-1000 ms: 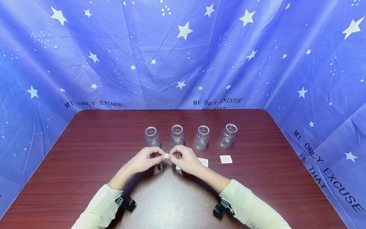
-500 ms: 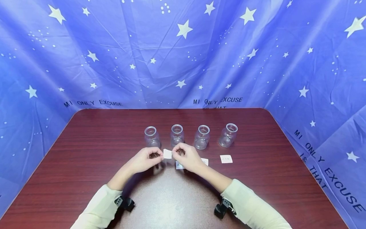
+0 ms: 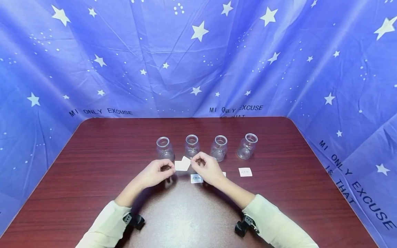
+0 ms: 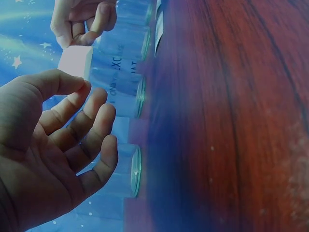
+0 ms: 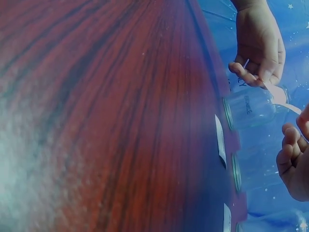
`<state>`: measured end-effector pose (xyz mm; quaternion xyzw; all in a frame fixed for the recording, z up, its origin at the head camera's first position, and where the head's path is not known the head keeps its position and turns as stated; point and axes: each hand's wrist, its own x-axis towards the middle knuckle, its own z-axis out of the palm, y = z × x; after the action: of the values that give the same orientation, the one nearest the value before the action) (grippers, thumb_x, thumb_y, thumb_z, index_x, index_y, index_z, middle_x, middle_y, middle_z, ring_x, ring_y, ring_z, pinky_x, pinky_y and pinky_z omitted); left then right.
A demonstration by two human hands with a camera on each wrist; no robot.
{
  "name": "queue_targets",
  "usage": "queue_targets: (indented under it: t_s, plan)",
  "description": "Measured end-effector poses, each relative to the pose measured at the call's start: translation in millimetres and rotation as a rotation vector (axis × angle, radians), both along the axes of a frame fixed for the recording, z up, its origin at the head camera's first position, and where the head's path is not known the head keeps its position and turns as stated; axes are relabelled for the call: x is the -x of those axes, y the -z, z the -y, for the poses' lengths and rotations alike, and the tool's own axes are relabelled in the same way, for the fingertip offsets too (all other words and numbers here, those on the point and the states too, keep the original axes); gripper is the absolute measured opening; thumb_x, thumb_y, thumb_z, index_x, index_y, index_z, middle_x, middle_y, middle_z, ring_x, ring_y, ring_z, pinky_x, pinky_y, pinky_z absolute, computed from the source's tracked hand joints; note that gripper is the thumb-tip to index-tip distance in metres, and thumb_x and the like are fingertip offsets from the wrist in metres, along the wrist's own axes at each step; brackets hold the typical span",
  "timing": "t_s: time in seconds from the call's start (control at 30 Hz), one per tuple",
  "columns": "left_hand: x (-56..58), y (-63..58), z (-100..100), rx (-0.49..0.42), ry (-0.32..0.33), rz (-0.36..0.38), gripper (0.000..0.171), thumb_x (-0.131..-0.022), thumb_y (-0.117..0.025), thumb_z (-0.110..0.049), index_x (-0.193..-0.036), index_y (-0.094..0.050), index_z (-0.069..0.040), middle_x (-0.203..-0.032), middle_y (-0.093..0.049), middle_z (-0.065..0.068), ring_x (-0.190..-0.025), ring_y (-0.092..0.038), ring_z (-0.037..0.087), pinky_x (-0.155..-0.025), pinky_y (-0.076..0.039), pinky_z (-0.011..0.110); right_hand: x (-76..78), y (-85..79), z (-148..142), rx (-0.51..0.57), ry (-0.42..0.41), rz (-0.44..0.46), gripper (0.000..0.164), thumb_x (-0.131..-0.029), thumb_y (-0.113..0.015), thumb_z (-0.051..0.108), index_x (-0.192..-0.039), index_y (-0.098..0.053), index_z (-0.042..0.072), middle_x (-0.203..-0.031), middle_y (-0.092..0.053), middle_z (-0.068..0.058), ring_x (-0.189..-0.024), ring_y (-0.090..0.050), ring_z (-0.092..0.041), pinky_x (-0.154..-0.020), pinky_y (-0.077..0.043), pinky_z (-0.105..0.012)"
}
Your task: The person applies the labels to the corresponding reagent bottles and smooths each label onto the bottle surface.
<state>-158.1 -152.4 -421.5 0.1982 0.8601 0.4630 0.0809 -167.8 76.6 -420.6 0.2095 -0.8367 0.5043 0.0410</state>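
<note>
A small white sticker label (image 3: 181,166) is held between both hands in front of the jars, above the table. Two white layers show, fanned apart at an angle. Thumb and forefinger of my left hand (image 3: 156,173) pinch the left edge. My right hand (image 3: 207,169) pinches the upper right corner of the tilted layer (image 3: 186,161). In the right wrist view a curved white strip (image 5: 291,107) runs between the two sets of fingertips. Below the right hand lies a printed label (image 3: 196,178); another label (image 3: 224,174) is mostly hidden behind that hand.
Several open clear glass jars stand in a row beyond the hands, from the leftmost jar (image 3: 164,148) to the rightmost jar (image 3: 247,147). A third label (image 3: 245,172) lies before the rightmost jar. The dark red wooden table (image 3: 108,144) ends at a blue star-patterned curtain (image 3: 149,51).
My right hand has moved slightly right and away from me, while the left shifted slightly left. The white label, first a small sliver between the fingers, now shows as two layers spread apart.
</note>
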Motion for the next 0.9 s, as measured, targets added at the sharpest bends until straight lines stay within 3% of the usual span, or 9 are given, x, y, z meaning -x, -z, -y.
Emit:
queue_targets:
  t_s: [0.43,0.67,0.9]
  plan:
    - [-1.6,6.3,6.5,0.042,0.007,0.037,0.006,-0.086,-0.060,-0.012,-0.084,-0.062,-0.007,-0.071,-0.063,0.008,-0.060,-0.058,0.011,-0.057,-0.045,0.020,3.0,-3.4,-12.2,0.008,0.039,0.005,0.006,-0.085,-0.057,0.008,-0.084,-0.063,0.010,-0.066,-0.056,0.002,-0.050,-0.037,-0.002,-0.047,-0.032,-0.015]
    - [-2.4,8.7,14.3,0.050,0.015,0.106,0.007,-0.086,-0.058,-0.010,-0.084,-0.060,-0.003,-0.070,-0.062,0.011,-0.059,-0.058,0.015,-0.050,-0.046,0.022,2.3,-1.7,-14.2,0.034,0.062,0.001,0.005,-0.083,-0.058,0.008,-0.083,-0.063,0.010,-0.066,-0.055,0.002,-0.050,-0.038,-0.002,-0.046,-0.031,-0.016]
    - [-4.4,8.2,21.0,0.132,0.014,0.125,0.010,-0.087,-0.056,-0.010,-0.084,-0.061,-0.002,-0.069,-0.062,0.007,-0.057,-0.055,0.012,-0.049,-0.045,0.022,1.7,-2.0,-14.9,0.035,0.071,-0.013,0.005,-0.083,-0.059,0.007,-0.082,-0.063,0.009,-0.066,-0.056,0.000,-0.051,-0.039,-0.002,-0.046,-0.032,-0.016]
